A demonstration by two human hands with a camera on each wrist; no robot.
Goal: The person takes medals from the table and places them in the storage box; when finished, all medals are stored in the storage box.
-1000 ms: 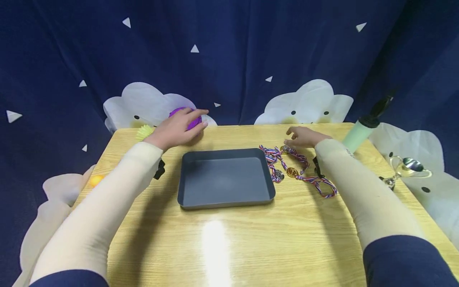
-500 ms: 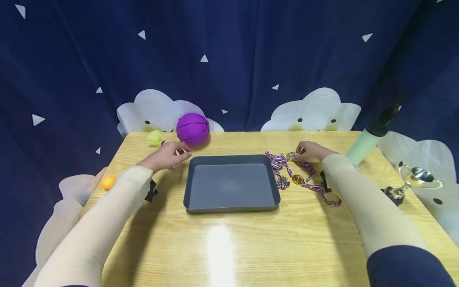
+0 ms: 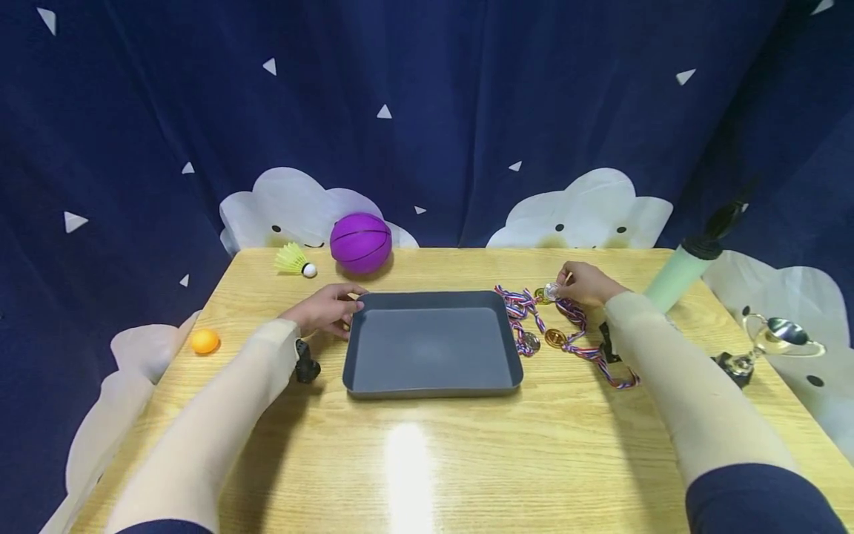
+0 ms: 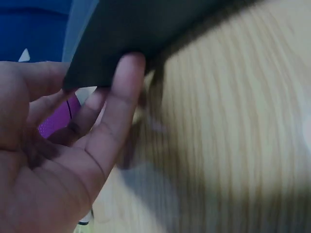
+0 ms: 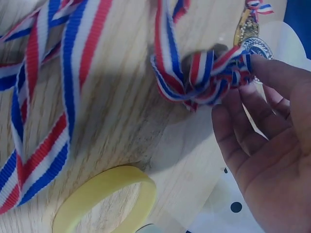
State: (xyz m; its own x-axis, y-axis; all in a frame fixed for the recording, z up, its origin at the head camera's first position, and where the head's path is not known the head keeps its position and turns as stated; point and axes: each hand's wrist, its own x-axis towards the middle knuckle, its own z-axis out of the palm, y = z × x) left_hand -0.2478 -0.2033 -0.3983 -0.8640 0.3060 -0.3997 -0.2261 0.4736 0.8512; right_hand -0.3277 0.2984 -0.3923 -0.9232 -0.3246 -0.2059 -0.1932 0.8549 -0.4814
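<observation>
Whereas a sec earlier the left hand lay by the purple ball at the far left of the worktop, it had since drawn back toward the near side & met the far-left corner of the grey tray. Its grip curled over that corner, thumb on the rim, which read as steadying or getting hold of the tray. The ball stayed put beside the yellow shuttlecock.

On the right, the right hand had closed in on the medals just right of the tray. Its grip pinched a silver medal w/ red-white-blue ribbon, raised a little off the wood; likely a pick-up under way.

Head view gave the layout: tray centre, orange ball far left edge, pale green pump & silver trophy on the right. Left wrist view, blurred, showed fingers pressed on the tray's dark edge. Right wrist view showed what the head cam couldn't: knotted ribbon bunched at the fingertips, plus a yellow ring on the wood nearby.
</observation>
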